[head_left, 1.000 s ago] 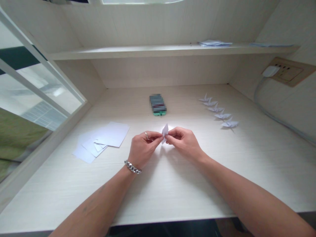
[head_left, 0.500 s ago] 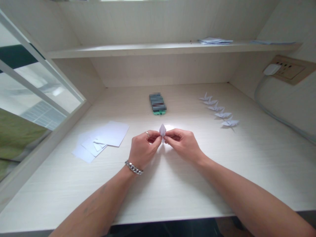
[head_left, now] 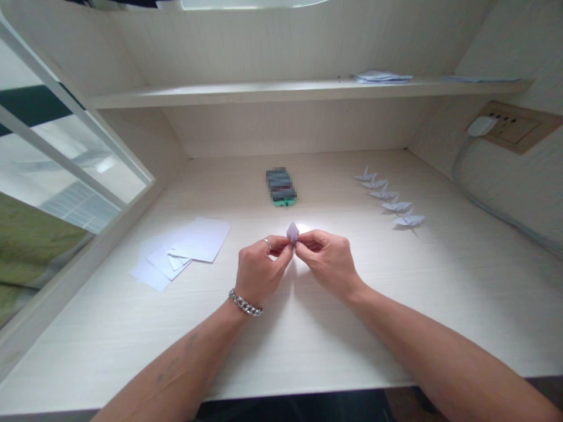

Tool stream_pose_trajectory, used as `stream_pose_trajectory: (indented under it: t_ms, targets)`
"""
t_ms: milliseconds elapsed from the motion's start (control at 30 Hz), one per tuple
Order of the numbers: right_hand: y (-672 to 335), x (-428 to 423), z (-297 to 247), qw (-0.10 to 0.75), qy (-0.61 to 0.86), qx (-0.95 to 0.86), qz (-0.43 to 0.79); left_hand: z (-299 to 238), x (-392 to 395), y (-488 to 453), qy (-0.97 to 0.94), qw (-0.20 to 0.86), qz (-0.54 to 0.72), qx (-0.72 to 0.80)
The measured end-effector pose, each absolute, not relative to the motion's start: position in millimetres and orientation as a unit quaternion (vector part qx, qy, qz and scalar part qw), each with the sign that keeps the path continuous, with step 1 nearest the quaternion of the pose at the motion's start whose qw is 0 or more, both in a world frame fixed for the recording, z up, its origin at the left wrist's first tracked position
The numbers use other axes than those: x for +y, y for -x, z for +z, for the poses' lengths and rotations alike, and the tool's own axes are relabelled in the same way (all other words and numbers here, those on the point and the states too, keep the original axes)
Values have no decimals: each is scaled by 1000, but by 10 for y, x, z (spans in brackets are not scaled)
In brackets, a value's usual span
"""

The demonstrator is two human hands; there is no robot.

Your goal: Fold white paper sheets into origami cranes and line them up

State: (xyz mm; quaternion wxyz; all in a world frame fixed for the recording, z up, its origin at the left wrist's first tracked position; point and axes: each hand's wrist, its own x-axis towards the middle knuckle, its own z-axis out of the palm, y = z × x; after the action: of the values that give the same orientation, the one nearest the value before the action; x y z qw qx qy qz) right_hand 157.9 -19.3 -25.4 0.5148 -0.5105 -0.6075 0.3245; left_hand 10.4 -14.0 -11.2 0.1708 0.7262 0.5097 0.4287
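A small piece of folded white paper (head_left: 292, 231) is held upright above the middle of the desk, its pointed tip facing away from me. My left hand (head_left: 263, 265) pinches its lower left side between thumb and forefinger. From the right, my right hand (head_left: 329, 258) pinches the same folded paper with thumb and fingertips. The fingers hide the lower part of the paper. Both hands are closed, and their fingertips almost meet.
White paper sheets (head_left: 200, 239) lie overlapping on the left. Several folded paper cranes (head_left: 410, 221) stand in a row on the right. A phone-like object (head_left: 281, 186), partly pixelated, lies behind my hands. A shelf (head_left: 264, 94) crosses the back; a plugged-in cable (head_left: 492, 214) runs down the right wall.
My left hand has shifted slightly right, and the fingertips of both hands are closer together. The folded paper has moved a little right, with less of its lower part showing.
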Motion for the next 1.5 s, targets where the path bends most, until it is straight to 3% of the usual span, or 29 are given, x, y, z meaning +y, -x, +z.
stream_pose_trajectory:
  t_ms: [333, 500, 667, 967, 1133, 1500]
  targets:
    - [-1586, -157, -265, 522, 487, -605, 353, -170, -104, -59, -748, 164, 440, 469]
    - [-1609, -79, -267, 557, 454, -530, 450, -179, -135, -60, -766, 164, 429, 450]
    - [-1640, -6, -256, 573, 442, -426, 543, -198, -160, -76, -760, 226, 416, 445]
    - [-1660, 38, -230, 574, 454, -390, 559, -174, -152, -74, -720, 335, 433, 426]
    - [-1666, 9, -203, 554, 437, -417, 573, -150, -109, -28, -657, 299, 488, 491]
    - [-1623, -35, -218, 529, 440, -502, 524, -139, -110, -65, -683, 244, 478, 495]
